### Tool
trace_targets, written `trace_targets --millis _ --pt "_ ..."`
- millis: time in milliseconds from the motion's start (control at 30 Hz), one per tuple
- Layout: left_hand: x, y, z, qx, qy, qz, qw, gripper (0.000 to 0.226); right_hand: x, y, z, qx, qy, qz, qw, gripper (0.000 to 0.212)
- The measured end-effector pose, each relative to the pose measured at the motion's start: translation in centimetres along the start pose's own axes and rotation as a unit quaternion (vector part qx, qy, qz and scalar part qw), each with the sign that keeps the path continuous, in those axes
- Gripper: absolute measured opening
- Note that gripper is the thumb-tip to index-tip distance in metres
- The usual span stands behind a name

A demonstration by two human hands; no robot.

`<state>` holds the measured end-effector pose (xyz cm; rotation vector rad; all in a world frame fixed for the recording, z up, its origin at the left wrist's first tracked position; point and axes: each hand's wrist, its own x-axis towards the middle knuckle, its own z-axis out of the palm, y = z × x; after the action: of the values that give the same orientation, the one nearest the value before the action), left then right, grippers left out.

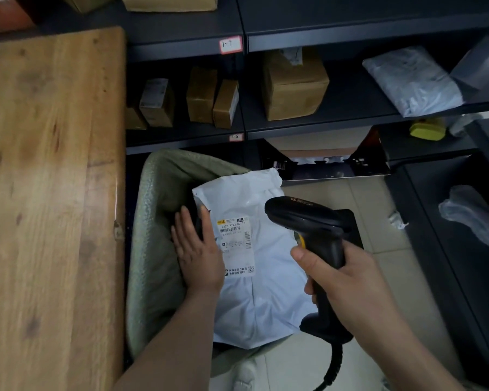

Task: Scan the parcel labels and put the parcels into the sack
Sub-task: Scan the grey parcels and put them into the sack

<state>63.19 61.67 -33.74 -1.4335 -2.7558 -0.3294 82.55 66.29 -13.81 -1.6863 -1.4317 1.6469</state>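
The white parcel (266,292) lies across the mouth of the green sack (153,263); the left hand (198,255) rests on its edge over the sack, fingers straight; the right hand (347,280), fingers wrapped round the black scanner (308,221), hovers at the sack's right side.

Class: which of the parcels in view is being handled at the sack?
The white mailer with the printed label: the left hand rests on it over the green sack, the right hand's scanner above. Brown boxes and grey bag lie on shelves.
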Motion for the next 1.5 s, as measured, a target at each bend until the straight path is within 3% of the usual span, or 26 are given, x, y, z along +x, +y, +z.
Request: trace_targets --millis 100,233,333,433,500,567,800,967,1100,1233,1333,1500 --pt "0.3 -0.2 1.0 0.042 -0.014 0.012 0.999 0.108 0.1 0.5 0.0 0.005 -0.002 0.004 1.0 0.021" --pt "0.2 0.0 2.2 0.059 -0.019 0.054 0.997 0.076 0.2 1.2 0.0 0.003 -0.001 0.008 1.0 0.026" --pt "-1.1 0.0 3.0 0.077 -0.101 0.077 0.989 0.064 0.3 1.5 0.2 0.001 -0.001 0.011 1.0 0.024" --pt "-1.9 0.2 2.8 0.047 -0.208 0.036 0.976 0.092 0.2 1.7 0.3 -0.008 -0.001 0.01 1.0 0.023" --pt "-1.9 0.4 2.7 0.047 -0.231 0.024 0.971 0.116 0.3 1.8 0.5 -0.013 0.0 0.007 1.0 0.024" --pt "-1.8 0.4 2.7 0.078 -0.242 0.023 0.967 0.127 0.4 2.0 0.6 -0.014 0.0 0.004 1.0 0.024" --pt "-2.0 0.4 3.7 0.101 -0.271 0.008 0.957 0.129 0.6 2.5 0.9 -0.009 0.005 0.003 1.0 0.026" --pt "-2.0 1.1 1.6 0.115 -0.293 0.006 0.949 0.112 -0.4 1.7 1.1 -0.011 0.013 -0.007 1.0 0.024" --pt "-2.4 1.6 -2.7 0.068 -0.29 0.003 0.955 0.096 -2.5 -0.2 1.1 -0.031 0.019 -0.023 0.999 0.025" --pt "-2.5 1.9 -9.6 -0.011 -0.284 0.045 0.958 0.056 -5.5 -3.4 1.4 -0.038 0.027 -0.046 0.998 0.023" --pt "-1.9 0.4 -16.4 -0.072 -0.206 0.075 0.973 0.036 -8.0 -6.3 2.5 -0.035 0.026 -0.072 0.996 0.026" --pt "-0.6 -6.7 -27.7 -0.065 -0.074 0.074 0.992 0.037 -12.6 -11.4 6.9 -0.048 -0.004 -0.106 0.993 0.022"
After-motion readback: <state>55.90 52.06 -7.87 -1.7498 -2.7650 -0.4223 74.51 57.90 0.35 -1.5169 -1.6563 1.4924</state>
